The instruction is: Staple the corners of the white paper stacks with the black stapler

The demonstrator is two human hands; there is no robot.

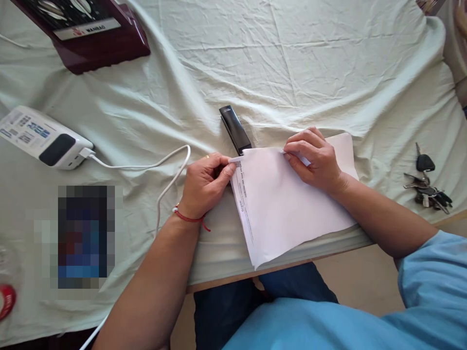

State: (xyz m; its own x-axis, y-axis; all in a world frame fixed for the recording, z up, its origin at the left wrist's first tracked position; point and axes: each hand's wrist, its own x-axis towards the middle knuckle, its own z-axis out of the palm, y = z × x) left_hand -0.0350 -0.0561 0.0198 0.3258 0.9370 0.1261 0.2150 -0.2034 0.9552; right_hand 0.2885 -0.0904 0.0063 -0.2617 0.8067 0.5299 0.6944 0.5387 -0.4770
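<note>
A stack of white paper sheets (280, 204) lies on the table's near edge, partly overhanging it. My left hand (206, 182) is closed, pinching the stack's top left corner. My right hand (314, 158) is closed too, its fingers gripping the stack's top edge. A black stapler (234, 129) lies on the cloth just beyond the pinched corner, its near end touching or under the paper.
A pale green cloth (292, 63) covers the table. A white power bank (44, 138) with a white cable (160, 163) sits at left. A dark red box (91, 34) stands at the far left. Keys (426, 184) lie at right. A blurred patch (85, 236) lies at near left.
</note>
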